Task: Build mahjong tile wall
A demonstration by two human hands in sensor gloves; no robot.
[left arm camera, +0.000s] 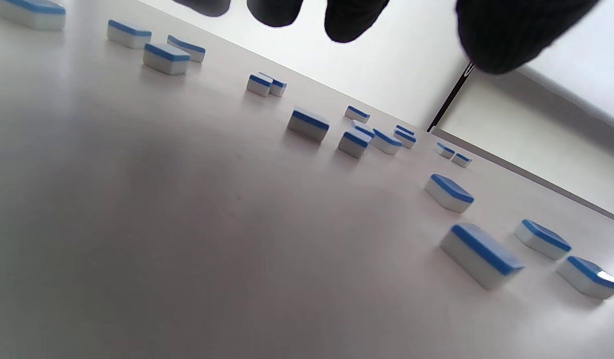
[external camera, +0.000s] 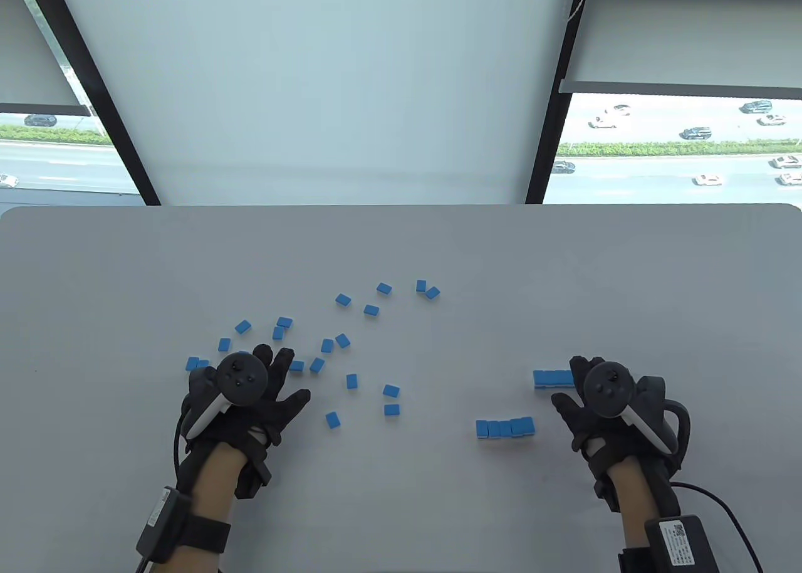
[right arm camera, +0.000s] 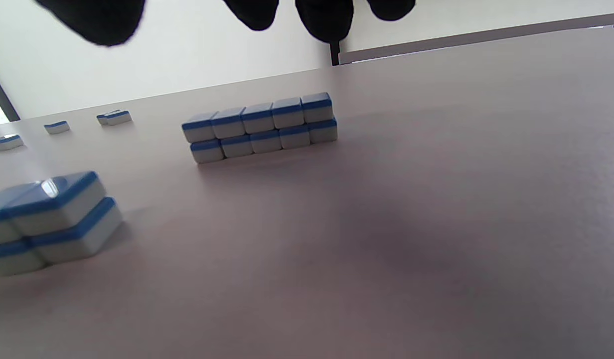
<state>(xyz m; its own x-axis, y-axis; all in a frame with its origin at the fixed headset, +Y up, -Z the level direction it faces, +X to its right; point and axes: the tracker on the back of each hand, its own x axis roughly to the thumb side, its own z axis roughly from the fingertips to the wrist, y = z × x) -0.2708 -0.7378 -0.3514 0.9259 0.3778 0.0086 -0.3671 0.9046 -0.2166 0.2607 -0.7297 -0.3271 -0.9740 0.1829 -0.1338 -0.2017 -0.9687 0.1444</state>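
Observation:
Several loose blue-backed mahjong tiles [external camera: 341, 340] lie scattered over the middle and left of the grey table [external camera: 401, 247]. Two short walls stand on the right, each two tiles high: a near one [external camera: 505, 427] and a farther one [external camera: 552, 378], which the right wrist view shows as a five-wide stack [right arm camera: 261, 127]. My left hand [external camera: 269, 378] hovers flat with fingers spread over the left tiles, holding nothing; its fingertips [left arm camera: 354, 20] hang above the tiles [left arm camera: 307, 124]. My right hand [external camera: 573, 397] is open beside the farther wall, fingertips [right arm camera: 324, 20] clear of the table.
The table's far edge [external camera: 401, 208] runs under a window wall with black frames. Cables trail from both wrists at the bottom of the table view. Bare tabletop lies between the scattered tiles and the two walls.

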